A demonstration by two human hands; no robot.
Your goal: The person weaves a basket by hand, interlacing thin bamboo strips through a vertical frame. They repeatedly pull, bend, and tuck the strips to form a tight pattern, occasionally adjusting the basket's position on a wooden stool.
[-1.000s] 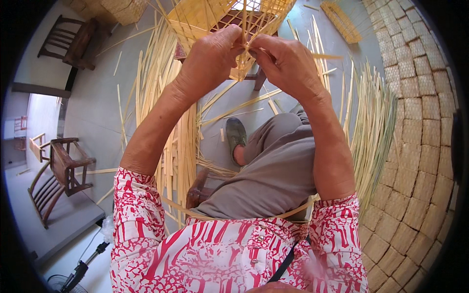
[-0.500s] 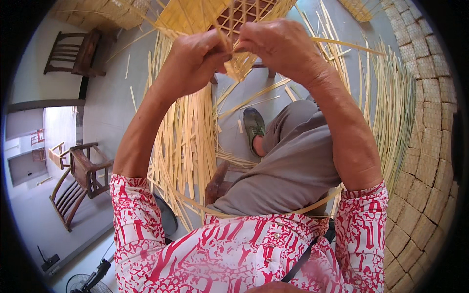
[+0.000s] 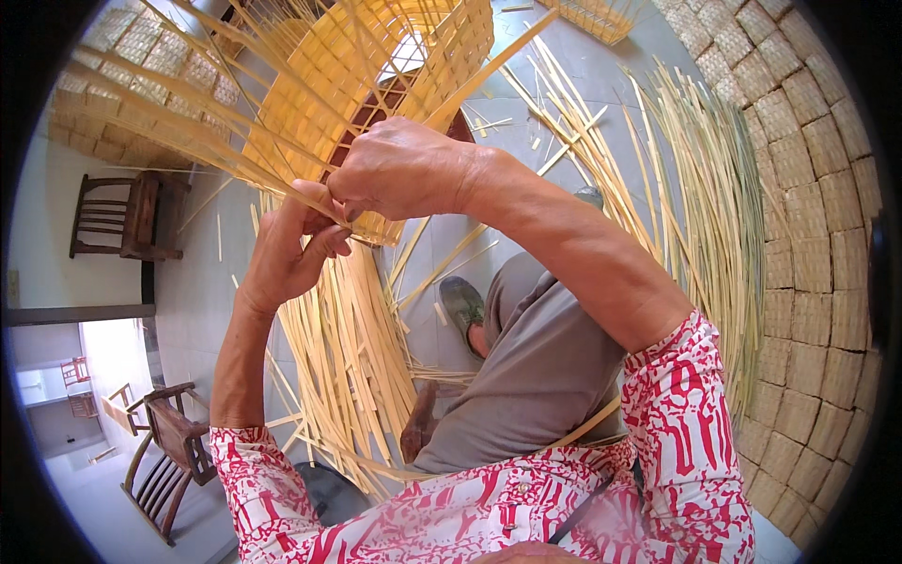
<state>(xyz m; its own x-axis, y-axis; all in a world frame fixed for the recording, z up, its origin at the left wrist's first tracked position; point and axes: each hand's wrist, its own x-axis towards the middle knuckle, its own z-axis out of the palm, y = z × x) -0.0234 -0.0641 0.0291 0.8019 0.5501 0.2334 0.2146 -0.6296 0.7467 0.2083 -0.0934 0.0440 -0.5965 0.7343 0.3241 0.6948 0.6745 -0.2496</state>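
A yellow woven basket [image 3: 305,94], unfinished, with long loose strips sticking out from its open edge, is at the top of the view. At its near corner my left hand [image 3: 282,254] pinches the woven edge and a bamboo strip [image 3: 254,174] between thumb and fingers. My right hand [image 3: 404,169] is closed against the left one, its fingertips bent in at the same corner. A long flat strip [image 3: 489,70] runs up and right from behind the right hand. The right hand's fingertips are partly hidden, so the exact hold there is hard to see.
Loose bamboo strips [image 3: 343,338] lie on the floor below my hands, with a greener bundle [image 3: 709,207] at the right. Woven baskets are stacked along the right [image 3: 803,235]. Wooden chairs [image 3: 141,216] stand at the left. A shoe [image 3: 462,308] and bent leg show in the middle.
Both hands sit lower and farther left in the view, and much more of the basket shows. The right hand now reaches across above the left. The whole view has shifted too.
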